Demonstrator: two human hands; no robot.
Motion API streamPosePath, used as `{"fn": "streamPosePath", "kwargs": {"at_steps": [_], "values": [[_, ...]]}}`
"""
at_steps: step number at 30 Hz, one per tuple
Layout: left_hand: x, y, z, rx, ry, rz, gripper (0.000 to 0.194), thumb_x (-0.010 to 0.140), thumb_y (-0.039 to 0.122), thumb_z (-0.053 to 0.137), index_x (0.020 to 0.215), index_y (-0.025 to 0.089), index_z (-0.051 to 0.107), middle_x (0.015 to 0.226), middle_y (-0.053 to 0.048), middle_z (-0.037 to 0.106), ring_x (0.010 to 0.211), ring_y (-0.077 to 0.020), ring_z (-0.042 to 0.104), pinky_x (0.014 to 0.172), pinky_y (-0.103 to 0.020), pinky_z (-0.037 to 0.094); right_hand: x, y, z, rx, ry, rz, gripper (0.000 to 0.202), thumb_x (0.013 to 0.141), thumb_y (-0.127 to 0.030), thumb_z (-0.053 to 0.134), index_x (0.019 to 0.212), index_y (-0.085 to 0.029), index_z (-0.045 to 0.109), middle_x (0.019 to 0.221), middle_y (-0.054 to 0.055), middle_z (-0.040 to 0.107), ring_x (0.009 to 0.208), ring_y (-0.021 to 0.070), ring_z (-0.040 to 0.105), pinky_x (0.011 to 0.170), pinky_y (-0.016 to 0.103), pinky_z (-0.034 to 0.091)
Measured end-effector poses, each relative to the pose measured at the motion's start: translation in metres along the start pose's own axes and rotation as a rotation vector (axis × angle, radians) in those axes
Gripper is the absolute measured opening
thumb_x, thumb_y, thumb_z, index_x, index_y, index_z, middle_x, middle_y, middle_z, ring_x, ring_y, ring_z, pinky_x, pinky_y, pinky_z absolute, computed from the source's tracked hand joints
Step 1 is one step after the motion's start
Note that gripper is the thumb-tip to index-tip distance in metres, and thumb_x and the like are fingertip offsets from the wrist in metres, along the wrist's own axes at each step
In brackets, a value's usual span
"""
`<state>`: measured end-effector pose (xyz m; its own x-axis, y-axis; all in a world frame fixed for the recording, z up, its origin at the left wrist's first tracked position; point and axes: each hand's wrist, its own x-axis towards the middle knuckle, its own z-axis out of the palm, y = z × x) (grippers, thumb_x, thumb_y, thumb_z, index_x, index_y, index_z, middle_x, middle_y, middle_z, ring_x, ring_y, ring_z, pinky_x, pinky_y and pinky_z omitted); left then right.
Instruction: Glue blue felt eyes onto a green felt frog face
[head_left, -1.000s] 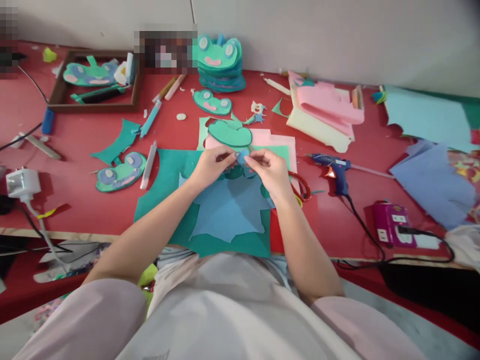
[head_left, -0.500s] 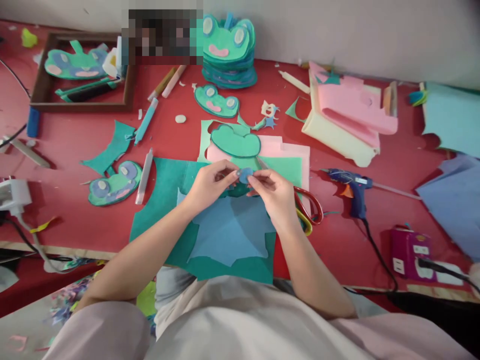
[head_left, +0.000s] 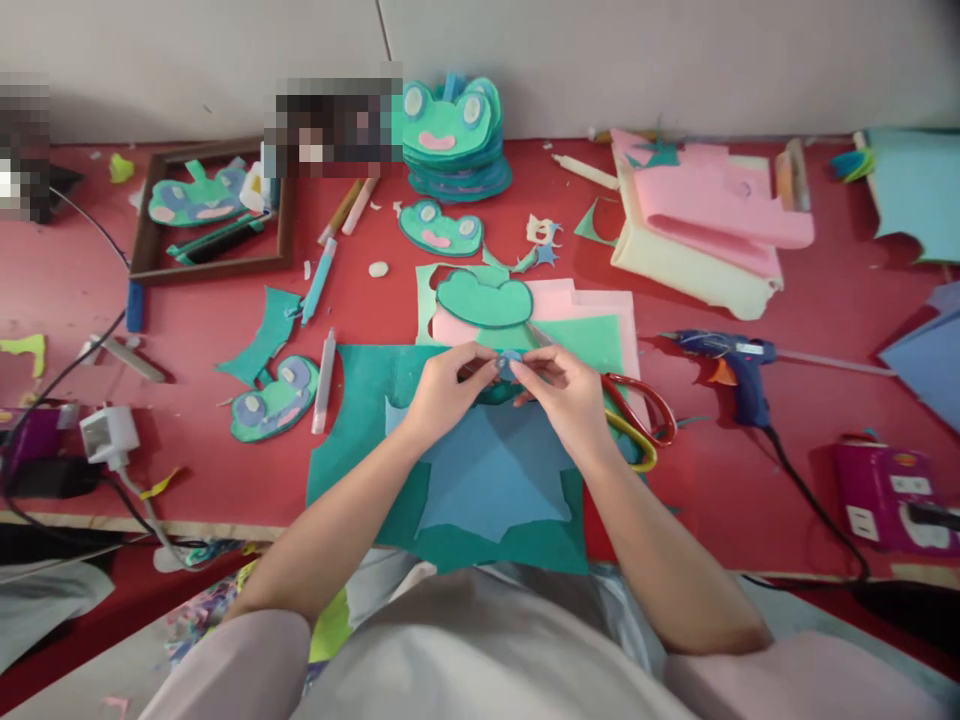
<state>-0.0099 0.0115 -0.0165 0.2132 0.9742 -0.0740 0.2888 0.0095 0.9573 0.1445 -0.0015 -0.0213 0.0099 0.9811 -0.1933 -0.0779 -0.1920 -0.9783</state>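
Both my left hand and my right hand pinch a small round blue felt piece between fingertips and thumbs. Below them lies a cut blue felt sheet on a larger teal felt sheet. Just beyond my hands, a green felt frog-head shape with a dark edge rests on green and pink felt sheets. Scissors with red and yellow handles lie beside my right wrist, their blades partly hidden by the hand.
A blue glue gun lies at the right, its cord running to a purple power socket. Finished frog faces form a stack at the back. A wooden frame holds another frog face at left. Folded pink felt lies back right.
The camera view has shifted, so more of the table's left side shows. My hands still hold the round felt piece, and its tilt has changed, with less of its face visible.
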Motion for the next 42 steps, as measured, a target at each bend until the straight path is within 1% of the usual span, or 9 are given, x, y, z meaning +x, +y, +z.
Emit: {"fn": "streamPosePath", "kwargs": {"at_steps": [4,9,14,18,21,24,30,36,42], "values": [[0.0,0.001,0.0,-0.005,-0.005,0.019,0.015,0.085,0.029,0.052,0.083,0.018,0.062,0.072,0.0,0.064,0.066,-0.0096,0.06,0.063,-0.02,0.048,0.0,-0.003,-0.002,-0.02,-0.036,-0.002,0.019,0.071,-0.035,0.069,0.081,-0.02,0.063,0.073,0.001,0.061,0.068,0.0147,0.06,0.045,0.024,0.055],[0.001,0.004,0.003,0.014,0.001,0.038,0.013,0.085,0.027,0.053,0.083,0.017,0.062,0.072,0.0,0.064,0.066,-0.0092,0.06,0.062,-0.019,0.048,0.001,-0.005,-0.007,-0.054,-0.025,-0.037,0.017,0.072,-0.034,0.068,0.08,-0.021,0.062,0.075,0.001,0.06,0.066,0.0133,0.059,0.045,0.023,0.054],[0.001,0.003,0.007,0.074,0.024,0.1,0.014,0.084,0.027,0.052,0.083,0.017,0.062,0.072,0.0,0.065,0.066,-0.0101,0.061,0.063,-0.021,0.048,0.004,-0.002,-0.01,-0.086,0.003,-0.04,0.021,0.07,-0.037,0.069,0.08,-0.02,0.062,0.075,0.0,0.061,0.063,0.0124,0.058,0.047,0.024,0.054],[-0.001,0.005,0.006,0.096,0.039,0.132,0.015,0.083,0.029,0.053,0.082,0.017,0.062,0.072,-0.001,0.066,0.066,-0.011,0.061,0.064,-0.022,0.048,0.004,0.0,-0.009,-0.046,0.005,-0.063,0.023,0.066,-0.036,0.072,0.078,-0.02,0.062,0.071,-0.001,0.06,0.065,0.0127,0.058,0.046,0.022,0.052],[-0.002,0.005,0.005,0.094,0.029,0.153,0.015,0.083,0.03,0.053,0.081,0.017,0.061,0.071,-0.001,0.066,0.066,-0.0109,0.061,0.064,-0.022,0.047,0.003,-0.002,-0.008,-0.009,-0.005,-0.057,0.024,0.064,-0.037,0.073,0.077,-0.019,0.062,0.069,-0.001,0.059,0.065,0.0122,0.057,0.046,0.021,0.051],[-0.002,0.004,0.005,0.069,0.024,0.145,0.017,0.083,0.032,0.053,0.081,0.017,0.061,0.072,-0.001,0.066,0.066,-0.0109,0.061,0.064,-0.022,0.048,0.001,-0.005,-0.008,0.002,-0.006,-0.05,0.026,0.064,-0.039,0.073,0.076,-0.019,0.062,0.071,-0.001,0.06,0.065,0.0122,0.057,0.046,0.021,0.051],[-0.003,0.003,0.003,0.007,-0.022,0.137,0.021,0.084,0.036,0.052,0.084,0.016,0.061,0.071,-0.001,0.064,0.067,-0.0108,0.061,0.064,-0.022,0.048,0.0,-0.006,-0.009,-0.048,-0.023,-0.084,0.028,0.065,-0.042,0.071,0.077,-0.018,0.063,0.074,0.001,0.062,0.063,0.0117,0.058,0.048,0.022,0.051],[-0.005,0.005,0.003,-0.007,-0.067,0.163,0.023,0.085,0.035,0.05,0.086,0.015,0.061,0.072,-0.001,0.062,0.066,-0.0104,0.06,0.062,-0.021,0.048,-0.004,-0.01,-0.01,-0.083,-0.023,-0.126,0.023,0.067,-0.039,0.07,0.077,-0.019,0.062,0.076,0.001,0.063,0.068,0.0131,0.059,0.049,0.022,0.05],[-0.005,0.004,0.002,-0.001,-0.064,0.163,0.022,0.085,0.036,0.05,0.086,0.016,0.059,0.07,-0.001,0.062,0.065,-0.0107,0.06,0.062,-0.022,0.048,-0.003,-0.013,-0.008,-0.126,-0.005,-0.143,0.025,0.068,-0.04,0.069,0.078,-0.019,0.062,0.076,0.003,0.063,0.069,0.0145,0.059,0.049,0.023,0.049]]}}
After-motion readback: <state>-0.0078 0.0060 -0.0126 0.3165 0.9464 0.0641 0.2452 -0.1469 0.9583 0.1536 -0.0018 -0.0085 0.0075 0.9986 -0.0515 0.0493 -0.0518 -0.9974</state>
